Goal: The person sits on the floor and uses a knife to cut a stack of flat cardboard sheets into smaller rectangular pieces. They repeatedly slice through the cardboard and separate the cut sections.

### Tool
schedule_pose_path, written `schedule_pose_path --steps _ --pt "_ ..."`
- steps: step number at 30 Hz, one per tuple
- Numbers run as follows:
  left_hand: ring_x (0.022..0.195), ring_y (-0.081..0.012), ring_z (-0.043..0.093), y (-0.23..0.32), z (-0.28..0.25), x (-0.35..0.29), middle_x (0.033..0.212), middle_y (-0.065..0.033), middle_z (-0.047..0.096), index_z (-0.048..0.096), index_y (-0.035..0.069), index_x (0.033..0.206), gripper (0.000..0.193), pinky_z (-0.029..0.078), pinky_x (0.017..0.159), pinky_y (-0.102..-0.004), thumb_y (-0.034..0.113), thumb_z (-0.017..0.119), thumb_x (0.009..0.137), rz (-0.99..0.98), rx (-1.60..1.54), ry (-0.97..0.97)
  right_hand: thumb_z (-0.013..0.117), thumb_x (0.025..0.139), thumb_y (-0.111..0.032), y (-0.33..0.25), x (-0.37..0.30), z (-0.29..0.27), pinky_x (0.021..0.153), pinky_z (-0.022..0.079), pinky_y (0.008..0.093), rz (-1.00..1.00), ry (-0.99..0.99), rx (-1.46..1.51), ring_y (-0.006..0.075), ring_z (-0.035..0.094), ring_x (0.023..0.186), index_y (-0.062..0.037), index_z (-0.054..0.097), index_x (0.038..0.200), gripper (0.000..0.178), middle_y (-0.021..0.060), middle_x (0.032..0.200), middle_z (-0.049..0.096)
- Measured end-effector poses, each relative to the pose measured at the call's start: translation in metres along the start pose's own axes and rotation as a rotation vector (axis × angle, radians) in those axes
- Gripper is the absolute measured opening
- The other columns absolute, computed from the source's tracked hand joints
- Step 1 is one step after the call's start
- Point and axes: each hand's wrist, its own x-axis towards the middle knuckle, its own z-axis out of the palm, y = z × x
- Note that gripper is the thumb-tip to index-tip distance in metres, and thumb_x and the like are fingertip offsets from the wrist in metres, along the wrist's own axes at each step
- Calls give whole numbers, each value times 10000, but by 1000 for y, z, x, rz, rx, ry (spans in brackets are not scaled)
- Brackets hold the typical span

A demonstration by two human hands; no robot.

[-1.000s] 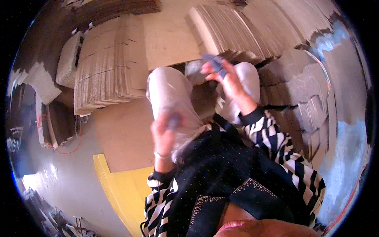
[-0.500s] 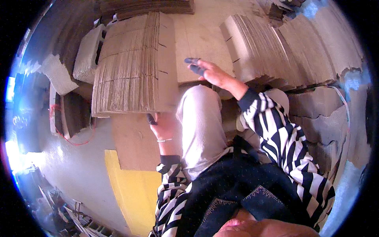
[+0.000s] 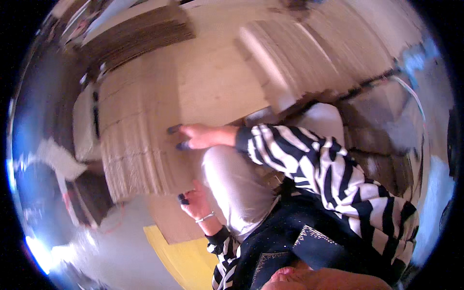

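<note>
A thick stack of brown corrugated cardboard sheets (image 3: 128, 130), scored with dark slots, stands on edge to the left on the work surface. My right hand (image 3: 200, 136) reaches across to the stack's right side, fingers apart, with dark covers on the fingertips. Whether those tips touch the cardboard is blurred. My left hand (image 3: 195, 204) is at the stack's near right corner, beside my knee. Its thumb wears a dark cover and stands apart from a raised finger; nothing shows held in it.
Another row of cardboard sheets (image 3: 295, 58) stands on the right of the tan board (image 3: 217, 82). A further cardboard pile (image 3: 140, 34) lies at the far left. Below the near stack are a brown sheet (image 3: 169, 222) and a yellow sheet (image 3: 186, 261).
My right hand has swung left and nearer, from above the board to the stack's side. The left hand stays by the stack's near corner. The whole view has shifted and turned.
</note>
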Motion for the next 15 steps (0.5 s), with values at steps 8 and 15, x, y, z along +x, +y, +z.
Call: schedule_pose_path --steps 8,15 --pt "1139 -275 591 10 -19 4 1230 -176 629 600 -17 1175 349 441 1043 -438 215 544 921 -132 90 2 685 861 -299 -39 -22 -58 888 484 428 -85 201 -330 357 596 1090 -72 485 1379 600 220 1152 633" --pt "1023 -284 615 11 -94 -19 1118 -160 664 627 -28 1109 341 476 919 -380 261 514 966 -106 945 186 653 815 -548 -34 -124 -205 996 388 466 640 683 -1102 346 495 1210 32 587 1244 724 220 1288 544"
